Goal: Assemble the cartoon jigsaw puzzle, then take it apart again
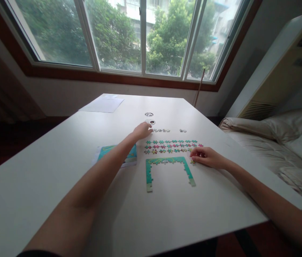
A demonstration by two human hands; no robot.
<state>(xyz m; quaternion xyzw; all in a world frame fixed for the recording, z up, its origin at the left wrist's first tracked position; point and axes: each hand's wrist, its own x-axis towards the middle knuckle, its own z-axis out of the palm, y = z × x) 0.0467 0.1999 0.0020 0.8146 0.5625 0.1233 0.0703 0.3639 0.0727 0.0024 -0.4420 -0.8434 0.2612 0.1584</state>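
My left hand (142, 131) reaches across the table to the left end of a row of grey puzzle pieces (164, 130). Its fingertips are slightly apart beside the nearest piece; whether they touch it is unclear. Loosely curled, with a gap between thumb and fingers, my right hand (208, 157) rests at the right end of three rows of colourful puzzle pieces (169, 146). A single puzzle piece (193, 161) lies just under its thumb. Closer to me is a joined green puzzle border (148, 175), with a top and two sides, open toward me.
A blue picture sheet (132, 157) lies partly behind my left forearm. Two small round items, a patterned disc (149, 114) and a ring-like one (152, 122), sit beyond my left hand. White paper (102, 105) is at the far left of the white table (46, 171). A sofa (263, 142) stands right.
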